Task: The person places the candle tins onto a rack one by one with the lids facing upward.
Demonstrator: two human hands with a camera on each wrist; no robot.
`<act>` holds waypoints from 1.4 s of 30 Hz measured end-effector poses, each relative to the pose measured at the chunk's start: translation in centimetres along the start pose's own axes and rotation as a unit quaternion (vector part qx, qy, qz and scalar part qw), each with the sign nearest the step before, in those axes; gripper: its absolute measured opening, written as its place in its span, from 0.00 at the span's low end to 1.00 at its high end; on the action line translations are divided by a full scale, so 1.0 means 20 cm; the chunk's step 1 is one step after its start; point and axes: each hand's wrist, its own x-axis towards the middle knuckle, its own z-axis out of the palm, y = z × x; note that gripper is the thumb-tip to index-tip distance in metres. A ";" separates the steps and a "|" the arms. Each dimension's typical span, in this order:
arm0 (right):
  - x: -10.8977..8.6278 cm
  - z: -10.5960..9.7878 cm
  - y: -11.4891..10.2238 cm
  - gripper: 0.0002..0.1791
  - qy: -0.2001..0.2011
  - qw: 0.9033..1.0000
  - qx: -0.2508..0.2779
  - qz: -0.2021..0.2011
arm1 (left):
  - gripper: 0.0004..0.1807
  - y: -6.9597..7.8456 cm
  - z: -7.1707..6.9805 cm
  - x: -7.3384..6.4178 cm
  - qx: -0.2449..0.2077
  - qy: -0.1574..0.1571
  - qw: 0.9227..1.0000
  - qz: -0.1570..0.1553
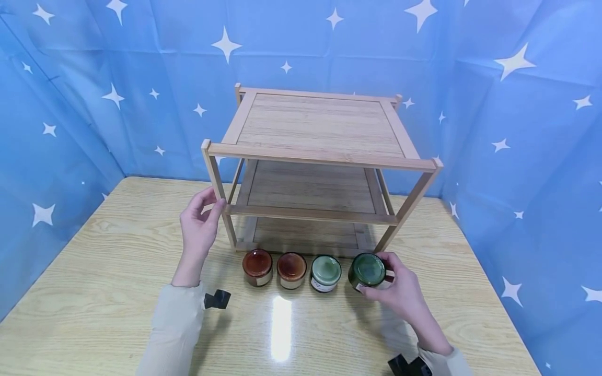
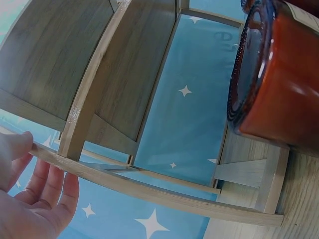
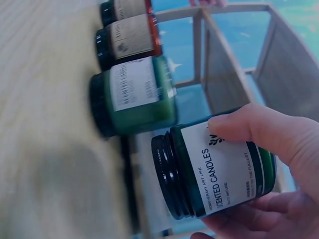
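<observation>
My right hand [image 1: 400, 287] grips a dark green scented candle jar [image 3: 214, 164] at the right end of a row. Its thumb lies on the white label, its fingers on the other side. The black lid faces the table side. Beside it stand a lighter green candle jar [image 1: 326, 271], a brown candle jar [image 1: 291, 269] and a reddish-brown candle jar [image 1: 257, 266], also lid down. My left hand [image 1: 201, 222] holds the left front post of a wooden shelf rack [image 1: 320, 125] between thumb and fingers. Whether the held jar touches the table cannot be told.
The rack has three tiers and stands behind the jars on a light wooden table [image 1: 94, 271]. A blue curtain with white stars [image 1: 178, 52] hangs close behind and along both sides. Light glares off the table in front of the jars.
</observation>
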 end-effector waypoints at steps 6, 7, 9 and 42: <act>0.00 -0.03 -0.06 0.35 0.019 0.999 -0.001 -0.031 | 0.14 0.00 0.00 0.00 0.000 -0.003 1.000 -0.004; 0.01 -0.04 -0.07 0.35 0.021 0.999 0.000 -0.034 | 0.14 0.00 0.00 0.00 0.000 -0.003 1.000 -0.003; 0.01 -0.05 -0.09 0.35 0.025 0.999 -0.002 -0.036 | 0.14 0.00 0.00 0.00 -0.001 -0.003 1.000 -0.003; 0.19 -0.15 -0.49 0.36 0.069 0.989 0.078 -0.110 | 0.14 0.00 0.00 0.00 -0.012 0.000 1.000 -0.005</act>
